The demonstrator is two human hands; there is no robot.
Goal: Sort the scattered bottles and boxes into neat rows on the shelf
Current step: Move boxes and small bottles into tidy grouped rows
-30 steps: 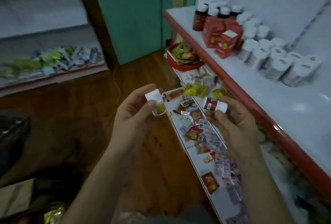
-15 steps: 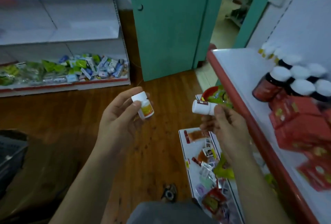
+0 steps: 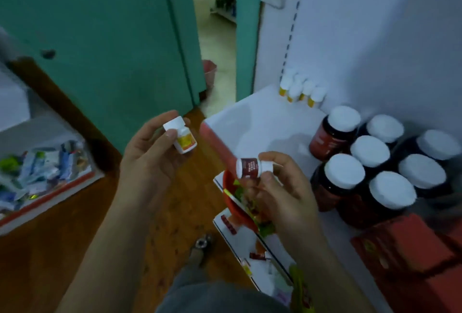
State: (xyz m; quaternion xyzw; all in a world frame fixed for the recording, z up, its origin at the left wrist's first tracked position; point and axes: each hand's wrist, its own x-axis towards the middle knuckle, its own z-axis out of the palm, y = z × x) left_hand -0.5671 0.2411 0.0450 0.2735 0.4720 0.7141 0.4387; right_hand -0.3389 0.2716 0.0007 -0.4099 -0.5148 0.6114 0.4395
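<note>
Lately the view had swung toward the end of the shelf (image 3: 262, 122), where small bottles (image 3: 300, 90), seemingly matching, stood; the left hand (image 3: 150, 160) still pinched a yellow-labelled bottle (image 3: 183, 139) and the right hand (image 3: 282, 187) a red-labelled bottle (image 3: 250, 167), both aloft beside the shelf, unplaced.

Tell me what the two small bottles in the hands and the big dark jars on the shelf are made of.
The yellow-label bottle looks like opaque white plastic, matt, cap included. The red-label bottle looks the same. The dark jars have glossy brown walls and white caps: glass or plastic, I cannot tell.
</note>
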